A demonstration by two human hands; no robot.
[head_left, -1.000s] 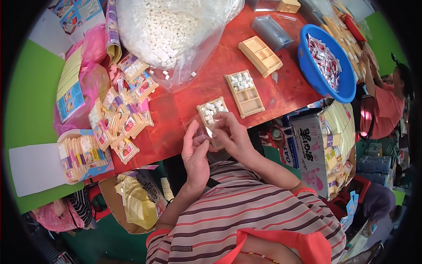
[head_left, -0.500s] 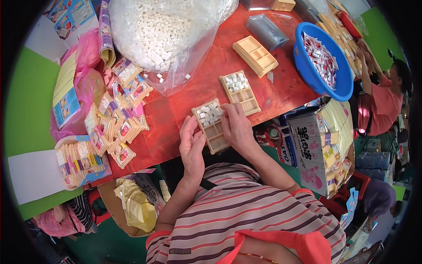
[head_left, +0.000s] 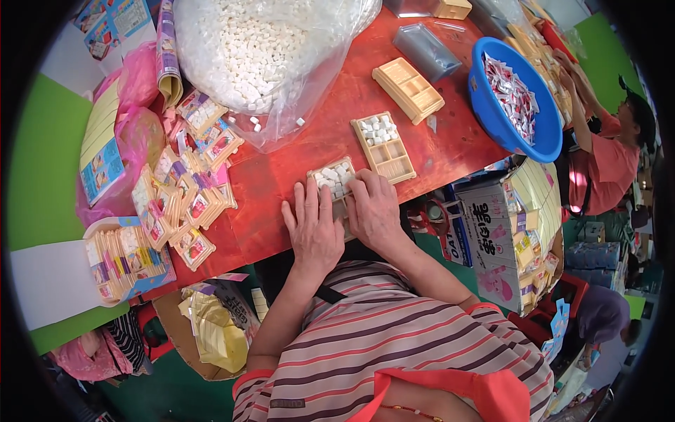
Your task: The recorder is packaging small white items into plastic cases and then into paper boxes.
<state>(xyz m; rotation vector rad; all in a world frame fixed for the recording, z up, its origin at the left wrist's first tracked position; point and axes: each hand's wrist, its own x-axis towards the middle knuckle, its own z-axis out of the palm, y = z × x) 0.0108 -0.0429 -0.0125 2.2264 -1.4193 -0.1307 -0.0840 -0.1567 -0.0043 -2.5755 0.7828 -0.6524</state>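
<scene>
A small cream compartment tray (head_left: 309, 173) lies at the table's front edge, with white cubes (head_left: 332, 176) in its far section. My left hand (head_left: 315, 228) lies over the tray's left side, its fingers stretched out and the tips at the cubes. My right hand (head_left: 375, 213) rests over the right side with fingers apart and slightly bent, its fingertips beside the cubes. Both hands hide the near compartments. Just beyond my right hand, a second tray (head_left: 398, 169) has white cubes in its far section and bare near compartments.
A clear bag (head_left: 330, 63) of white cubes lies on the red table (head_left: 264, 197). Stacked trays (head_left: 409, 88) and a blue basin (head_left: 478, 91) of small packets are at the right. Filled packs (head_left: 190, 197) pile up at the left. Another person (head_left: 608, 169) works at far right.
My left hand has moved from the tray's left edge onto it, its fingers now flat over the cubes. My right hand has shifted slightly and spread over the tray's right side.
</scene>
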